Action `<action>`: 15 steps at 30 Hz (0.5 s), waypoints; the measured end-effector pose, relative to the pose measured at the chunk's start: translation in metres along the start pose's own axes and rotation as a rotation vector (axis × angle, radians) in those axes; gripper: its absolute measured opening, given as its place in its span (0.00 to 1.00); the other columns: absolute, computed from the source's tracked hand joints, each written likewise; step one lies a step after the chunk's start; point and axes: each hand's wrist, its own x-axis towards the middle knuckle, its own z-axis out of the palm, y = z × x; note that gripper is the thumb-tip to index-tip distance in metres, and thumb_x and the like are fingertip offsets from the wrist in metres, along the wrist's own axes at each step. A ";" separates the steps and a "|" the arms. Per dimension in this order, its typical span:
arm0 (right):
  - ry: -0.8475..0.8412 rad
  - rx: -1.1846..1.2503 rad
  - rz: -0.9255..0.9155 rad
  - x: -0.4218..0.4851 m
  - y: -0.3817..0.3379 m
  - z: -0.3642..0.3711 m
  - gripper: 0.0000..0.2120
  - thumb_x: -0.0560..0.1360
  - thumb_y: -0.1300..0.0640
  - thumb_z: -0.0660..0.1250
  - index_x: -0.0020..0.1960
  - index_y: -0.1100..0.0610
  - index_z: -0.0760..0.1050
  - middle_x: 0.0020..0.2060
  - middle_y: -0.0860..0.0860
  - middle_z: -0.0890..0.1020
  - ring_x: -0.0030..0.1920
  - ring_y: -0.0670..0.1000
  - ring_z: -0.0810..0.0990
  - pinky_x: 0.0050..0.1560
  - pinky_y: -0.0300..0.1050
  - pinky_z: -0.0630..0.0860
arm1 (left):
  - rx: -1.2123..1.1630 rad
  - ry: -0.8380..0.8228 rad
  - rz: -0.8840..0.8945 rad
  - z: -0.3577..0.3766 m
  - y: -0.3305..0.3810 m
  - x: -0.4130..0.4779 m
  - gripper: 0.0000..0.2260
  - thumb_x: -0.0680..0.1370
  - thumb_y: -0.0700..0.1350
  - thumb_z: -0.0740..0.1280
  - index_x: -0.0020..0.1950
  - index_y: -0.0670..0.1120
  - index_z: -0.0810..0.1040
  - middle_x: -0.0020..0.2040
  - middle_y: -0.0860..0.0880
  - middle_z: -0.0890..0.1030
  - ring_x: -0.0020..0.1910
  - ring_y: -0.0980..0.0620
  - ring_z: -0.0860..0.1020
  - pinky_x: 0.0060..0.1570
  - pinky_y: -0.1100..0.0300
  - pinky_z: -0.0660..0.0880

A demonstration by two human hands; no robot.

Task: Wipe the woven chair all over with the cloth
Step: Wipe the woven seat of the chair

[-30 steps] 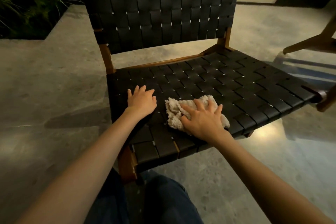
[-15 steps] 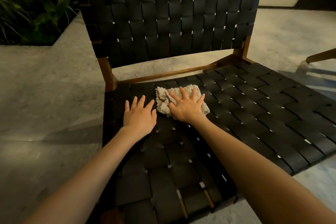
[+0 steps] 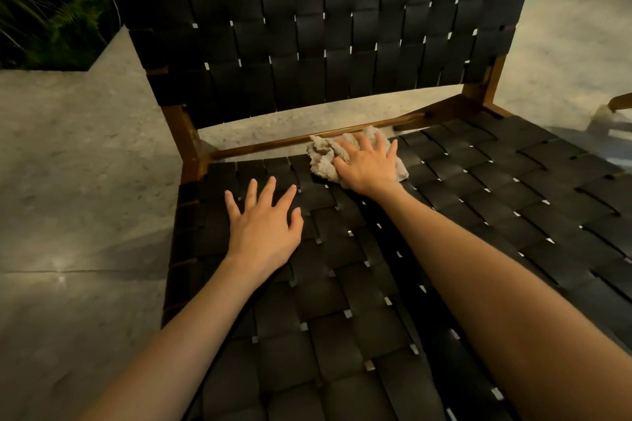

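Note:
A chair of black woven straps on a brown wooden frame fills the view, its seat (image 3: 478, 202) low and wide, its backrest (image 3: 325, 27) rising behind. A crumpled beige cloth (image 3: 323, 155) lies at the back edge of the seat against the rear wooden rail. My right hand (image 3: 367, 164) presses flat on the cloth with fingers spread and straight. My left hand (image 3: 263, 225) rests flat on the seat's left part, fingers spread, holding nothing.
Grey stone floor (image 3: 68, 181) surrounds the chair. Green plants (image 3: 44, 0) grow in a dark bed at the far left. A wooden piece of other furniture (image 3: 620, 101) juts in at the right edge.
My right hand has pushed the cloth from the seat's front edge back to the rear rail. My left hand has stayed flat on the seat's left part. The camera has moved closer.

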 end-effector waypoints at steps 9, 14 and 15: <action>-0.176 0.033 -0.099 -0.089 0.001 -0.012 0.25 0.78 0.39 0.48 0.74 0.35 0.50 0.77 0.50 0.49 0.75 0.64 0.42 0.71 0.65 0.38 | -0.044 0.006 0.017 -0.008 0.003 -0.009 0.20 0.83 0.52 0.48 0.76 0.56 0.57 0.78 0.50 0.55 0.77 0.43 0.49 0.73 0.41 0.43; -0.256 0.008 -0.082 -0.193 0.010 -0.048 0.25 0.78 0.38 0.48 0.74 0.34 0.49 0.77 0.50 0.51 0.74 0.67 0.44 0.71 0.68 0.40 | -0.052 -0.054 -0.057 -0.012 0.013 -0.026 0.20 0.83 0.52 0.49 0.76 0.56 0.56 0.78 0.50 0.53 0.77 0.45 0.47 0.73 0.43 0.42; -0.248 0.006 -0.069 -0.213 0.011 -0.055 0.24 0.78 0.38 0.48 0.74 0.34 0.50 0.77 0.50 0.51 0.74 0.67 0.44 0.71 0.68 0.41 | -0.056 -0.077 -0.066 -0.013 0.018 -0.031 0.21 0.83 0.52 0.49 0.76 0.56 0.56 0.78 0.50 0.52 0.77 0.44 0.46 0.73 0.42 0.41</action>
